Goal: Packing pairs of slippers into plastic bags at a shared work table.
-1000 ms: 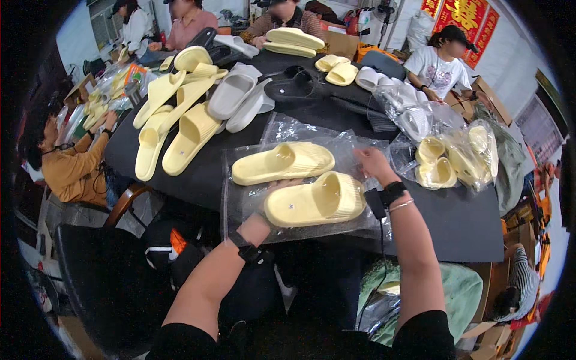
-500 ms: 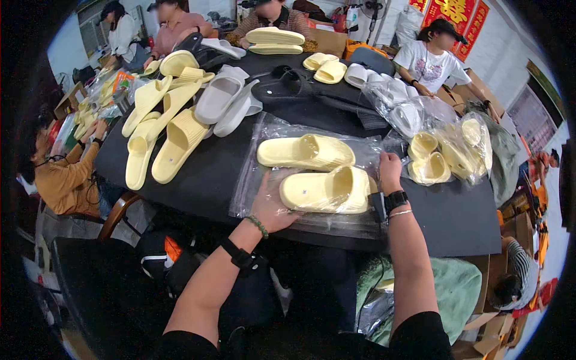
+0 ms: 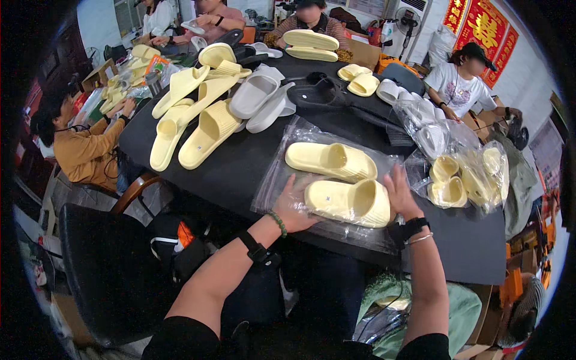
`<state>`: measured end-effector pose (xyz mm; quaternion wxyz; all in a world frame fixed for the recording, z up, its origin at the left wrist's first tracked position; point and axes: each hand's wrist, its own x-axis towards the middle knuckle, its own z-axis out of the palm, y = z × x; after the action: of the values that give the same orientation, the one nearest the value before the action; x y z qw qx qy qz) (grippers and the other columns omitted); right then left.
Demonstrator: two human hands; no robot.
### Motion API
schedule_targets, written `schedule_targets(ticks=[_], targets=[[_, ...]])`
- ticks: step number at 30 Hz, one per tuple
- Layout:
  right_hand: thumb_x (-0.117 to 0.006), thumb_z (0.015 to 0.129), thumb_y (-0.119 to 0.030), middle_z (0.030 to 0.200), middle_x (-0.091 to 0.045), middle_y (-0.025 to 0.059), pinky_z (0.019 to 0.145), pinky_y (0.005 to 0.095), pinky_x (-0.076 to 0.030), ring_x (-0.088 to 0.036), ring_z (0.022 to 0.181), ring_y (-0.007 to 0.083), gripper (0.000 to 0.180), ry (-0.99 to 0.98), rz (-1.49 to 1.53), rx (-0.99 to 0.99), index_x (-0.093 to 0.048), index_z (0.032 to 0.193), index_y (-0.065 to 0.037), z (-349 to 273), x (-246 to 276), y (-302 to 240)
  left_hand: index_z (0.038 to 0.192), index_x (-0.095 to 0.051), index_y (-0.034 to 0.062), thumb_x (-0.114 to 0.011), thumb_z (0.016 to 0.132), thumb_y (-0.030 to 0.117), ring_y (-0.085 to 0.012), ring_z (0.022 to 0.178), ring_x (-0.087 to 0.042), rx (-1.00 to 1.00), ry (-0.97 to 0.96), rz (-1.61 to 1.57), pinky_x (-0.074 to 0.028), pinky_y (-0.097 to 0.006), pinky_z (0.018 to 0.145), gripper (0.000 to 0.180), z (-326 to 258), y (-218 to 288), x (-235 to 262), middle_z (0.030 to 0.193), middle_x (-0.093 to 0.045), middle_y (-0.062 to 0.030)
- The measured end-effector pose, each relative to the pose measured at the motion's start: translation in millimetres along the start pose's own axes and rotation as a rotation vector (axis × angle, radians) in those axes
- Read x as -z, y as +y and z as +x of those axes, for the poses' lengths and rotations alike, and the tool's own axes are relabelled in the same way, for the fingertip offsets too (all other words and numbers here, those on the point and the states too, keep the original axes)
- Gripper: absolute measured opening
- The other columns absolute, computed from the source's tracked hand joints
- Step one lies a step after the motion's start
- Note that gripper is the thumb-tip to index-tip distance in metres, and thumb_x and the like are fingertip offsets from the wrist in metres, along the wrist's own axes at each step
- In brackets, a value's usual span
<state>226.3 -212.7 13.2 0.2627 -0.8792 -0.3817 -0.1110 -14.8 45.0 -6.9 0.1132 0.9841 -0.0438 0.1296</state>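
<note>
A pair of pale yellow slippers (image 3: 348, 203) lies flat in a clear plastic bag (image 3: 277, 171) at the table's near side. One slipper is behind the other, toes to the right. My left hand (image 3: 295, 207) rests at the heel of the nearer slipper, fingers stretched out against the bag. At the toe end my right hand (image 3: 403, 193) lies along the bag's right side, fingers extended and holding nothing. Its lower palm is partly hidden by the slipper's toe.
Loose yellow slippers (image 3: 207, 135) and grey slippers (image 3: 255, 93) lie to the left on the black table (image 3: 240, 180). Black sandals (image 3: 318, 93) are behind the bag. Bagged yellow slippers (image 3: 447, 180) and white slippers (image 3: 431, 139) lie to the right. Several people sit or stand around.
My right hand has let go of the bag's right edge and its fingers have spread out. The left hand stays at the heel. The whole view has shifted slightly.
</note>
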Motion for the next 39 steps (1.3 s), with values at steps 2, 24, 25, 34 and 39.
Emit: schedule_targets(ticks=[2,24,25,34,39], targets=[[-0.031,0.102,-0.048,0.155,-0.026,0.0255,0.118,0.0471,-0.017,-0.02,0.144,0.0438,0.071,-0.285,-0.098,-0.182,-0.022,0.149,0.005,-6.7,-13.5,13.5,0.147,-0.038,0.0199,-0.061,0.086,0.052,-0.0258,0.143,-0.026,-0.039,0.003,0.062,-0.009,-0.054,0.119,0.072,-1.6,-2.1,-2.5,0.153,-0.035,-0.0037],[-0.026,0.101,-0.055,0.155,-0.03,0.0205,0.118,0.0446,-0.014,-0.018,0.147,0.0361,0.077,-0.182,-0.014,-0.282,-0.024,0.15,0.004,-11.9,-16.0,-3.7,0.11,-0.066,-0.0029,-0.047,0.097,0.056,-0.0185,0.077,-0.064,0.631,0.006,-0.875,-0.05,-0.028,0.067,0.063,17.0,-50.1,94.5,0.084,-0.069,-0.0116],[-0.026,0.101,-0.055,0.154,-0.031,0.021,0.118,0.045,-0.015,-0.019,0.146,0.0367,0.077,-0.183,-0.02,-0.282,-0.025,0.149,0.004,-11.6,-17.0,-2.8,0.11,-0.066,-0.0029,-0.047,0.097,0.056,-0.0185,0.077,-0.064,0.631,0.009,-0.872,-0.05,-0.028,0.067,0.063,26.4,-54.1,92.1,0.084,-0.069,-0.0116],[-0.024,0.1,-0.056,0.155,-0.03,0.0206,0.118,0.0442,-0.014,-0.018,0.147,0.0354,0.078,-0.18,-0.023,-0.297,-0.024,0.15,0.004,-11.4,-16.8,-7.3,0.144,-0.025,-0.0031,-0.068,0.092,0.026,-0.0141,0.064,-0.06,0.764,-0.112,-1.391,-0.044,-0.024,0.055,0.074,69.1,-43.8,75.9,0.078,-0.063,-0.0094],[-0.025,0.1,-0.058,0.154,-0.03,0.0222,0.118,0.0441,-0.015,-0.018,0.147,0.0373,0.08,-0.165,-0.031,-0.305,-0.024,0.149,0.007,-9.8,-18.8,-6.0,0.147,-0.026,0.0012,-0.064,0.089,0.003,-0.0104,0.063,-0.056,0.619,0.071,-1.383,-0.044,-0.024,0.054,0.069,57.8,-49.5,77.8,0.083,-0.061,-0.0053]])
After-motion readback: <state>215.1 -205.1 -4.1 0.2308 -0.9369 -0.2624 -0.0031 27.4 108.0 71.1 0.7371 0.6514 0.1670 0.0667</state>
